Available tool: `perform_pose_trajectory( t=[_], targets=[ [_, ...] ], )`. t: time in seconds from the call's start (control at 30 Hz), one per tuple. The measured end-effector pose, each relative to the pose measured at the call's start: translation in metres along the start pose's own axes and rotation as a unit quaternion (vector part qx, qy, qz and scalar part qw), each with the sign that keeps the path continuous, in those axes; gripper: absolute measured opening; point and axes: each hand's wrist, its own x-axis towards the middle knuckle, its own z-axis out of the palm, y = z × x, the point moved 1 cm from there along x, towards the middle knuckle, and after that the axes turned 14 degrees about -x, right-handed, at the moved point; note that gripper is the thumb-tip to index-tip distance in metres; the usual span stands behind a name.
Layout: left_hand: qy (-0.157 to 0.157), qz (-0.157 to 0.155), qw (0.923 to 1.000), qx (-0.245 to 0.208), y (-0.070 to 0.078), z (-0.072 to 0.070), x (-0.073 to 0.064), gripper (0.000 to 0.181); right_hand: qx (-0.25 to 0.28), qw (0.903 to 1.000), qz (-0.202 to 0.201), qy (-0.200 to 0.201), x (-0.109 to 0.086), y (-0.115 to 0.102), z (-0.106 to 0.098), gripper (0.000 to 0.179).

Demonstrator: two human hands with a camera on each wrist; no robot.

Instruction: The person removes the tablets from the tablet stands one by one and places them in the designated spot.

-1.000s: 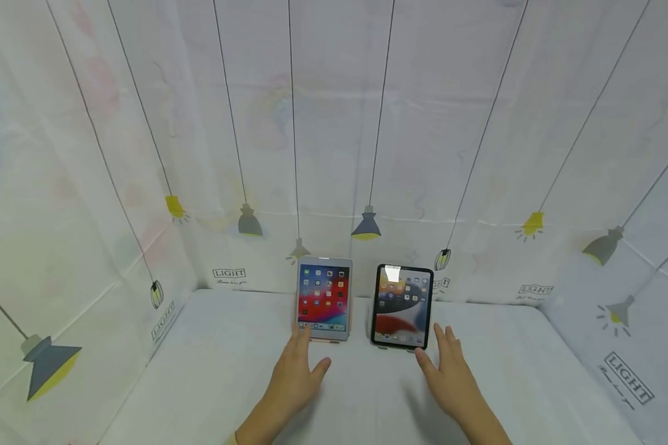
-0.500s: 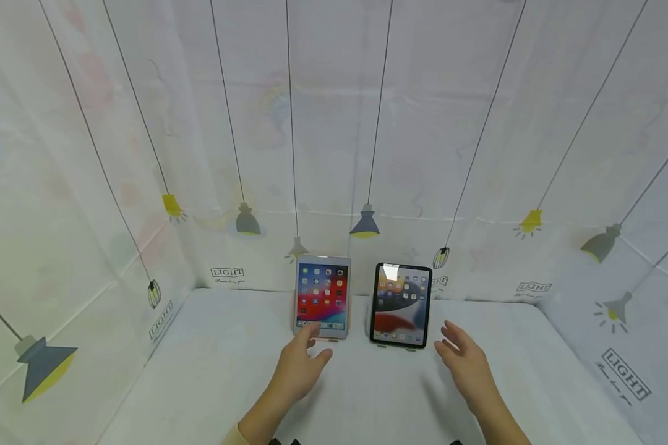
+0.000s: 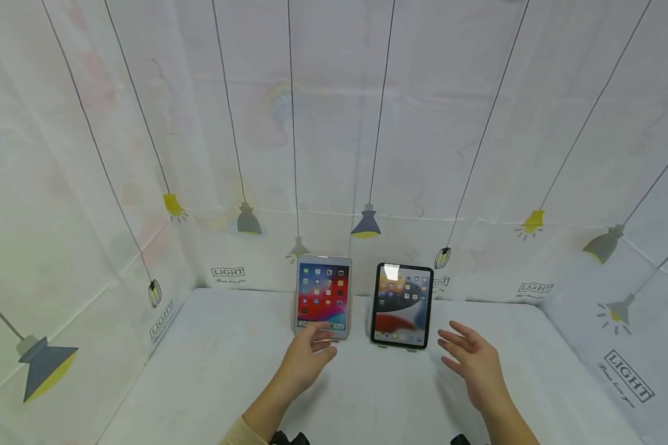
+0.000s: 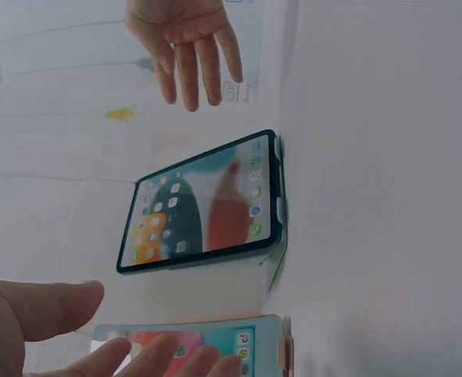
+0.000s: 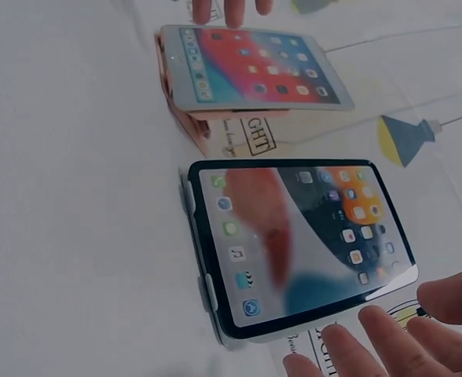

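Observation:
Two tablets stand propped on stands against the back of the white table. The left one, a white-framed tablet (image 3: 323, 293), shows a red and blue home screen on a pinkish stand (image 5: 185, 110). To its right is a black-framed tablet (image 3: 402, 309) with a dark, red and orange wallpaper. My left hand (image 3: 306, 358) hovers in front of the white tablet's lower edge, fingers loosely bent and holding nothing. My right hand (image 3: 479, 368) is in the air right of the black tablet, fingers spread. In the right wrist view its fingertips (image 5: 372, 318) lie close beside that tablet's edge.
White cloth walls printed with hanging lamps (image 3: 366, 224) surround the white tabletop (image 3: 239, 346) at the back and sides. Small dark objects (image 3: 289, 438) show at the bottom edge of the head view.
My right hand has moved right, away from the black tablet's lower corner. The left hand's fingers have bent from straighter and shifted slightly right. Both tablets stay put.

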Motion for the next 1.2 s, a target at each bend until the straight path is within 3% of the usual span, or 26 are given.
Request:
perform_pose_trajectory(
  t=[0.6,0.97,1.2],
  targets=[
    [-0.023,-0.016,0.9960,-0.085,0.019,0.021,0.040,0.051,0.013,0.9997,-0.006,-0.018,0.019,-0.003,-0.014,0.064],
    [-0.017,-0.046,0.9945,-0.093,0.024,0.037,0.058,0.046,0.016,0.9996,-0.007,-0.020,0.024,-0.009,-0.019,0.064],
    [-0.015,-0.029,0.9957,-0.087,0.031,0.043,0.067,0.046,0.008,0.9997,-0.009,-0.023,0.029,-0.013,-0.019,0.064]
  ],
)
